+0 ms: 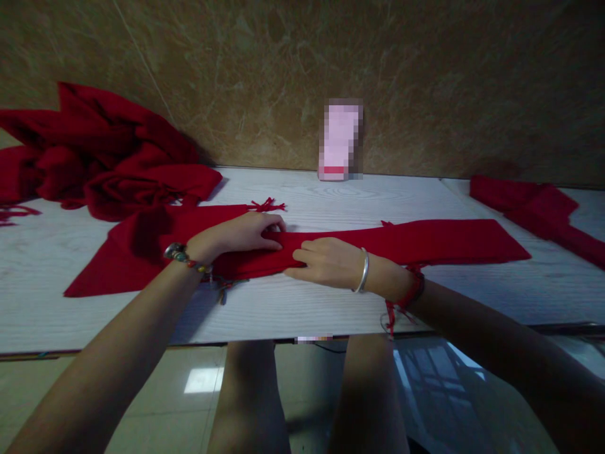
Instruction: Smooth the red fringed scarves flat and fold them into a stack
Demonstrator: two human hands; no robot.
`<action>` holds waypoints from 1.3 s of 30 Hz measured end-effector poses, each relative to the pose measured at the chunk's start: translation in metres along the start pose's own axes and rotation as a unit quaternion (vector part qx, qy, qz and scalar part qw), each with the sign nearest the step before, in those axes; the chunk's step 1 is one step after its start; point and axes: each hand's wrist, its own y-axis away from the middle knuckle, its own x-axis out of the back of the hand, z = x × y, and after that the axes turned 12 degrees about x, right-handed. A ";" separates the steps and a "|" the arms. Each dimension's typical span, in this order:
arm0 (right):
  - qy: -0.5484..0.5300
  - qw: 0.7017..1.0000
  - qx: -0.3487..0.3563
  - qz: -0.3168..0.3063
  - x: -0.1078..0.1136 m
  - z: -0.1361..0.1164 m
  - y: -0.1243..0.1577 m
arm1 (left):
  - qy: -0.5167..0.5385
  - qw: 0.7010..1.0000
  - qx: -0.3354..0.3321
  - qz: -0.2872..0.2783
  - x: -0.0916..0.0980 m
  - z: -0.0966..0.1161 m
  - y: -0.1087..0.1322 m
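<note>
A long red scarf (454, 241) lies folded lengthwise on the white wood-grain table, with fringe showing at its edges. Its left part spreads out wider and slants to a pointed corner. My left hand (250, 232), with a beaded bracelet at the wrist, bends its fingers and thumb on the cloth near the middle. Just to its right, my right hand (326, 260), wearing a silver bangle and a red cord, is closed on the scarf's near edge. The fingertips of both hands are partly hidden against the fabric.
A heap of crumpled red cloth (127, 145) sits at the back left of the table (293, 315). More red cloth (534, 202) lies at the right. A pink box-like object (339, 139), blurred out, leans against the brown marbled wall (265, 69).
</note>
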 end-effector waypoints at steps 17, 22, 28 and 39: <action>0.048 0.978 -0.089 0.183 -0.016 -0.013 -0.008 | 0.024 1.000 0.005 -0.006 -0.001 -0.020 -0.003; 0.043 0.983 -0.088 0.156 -0.016 -0.012 -0.010 | 0.033 0.999 -0.014 0.008 -0.003 -0.022 -0.005; 0.042 0.983 -0.068 0.166 -0.017 -0.011 -0.007 | 0.035 0.999 -0.009 0.013 0.002 -0.025 -0.003; -0.075 0.976 -0.119 0.165 -0.021 -0.009 -0.006 | -0.028 0.999 -0.016 0.041 -0.001 -0.025 -0.005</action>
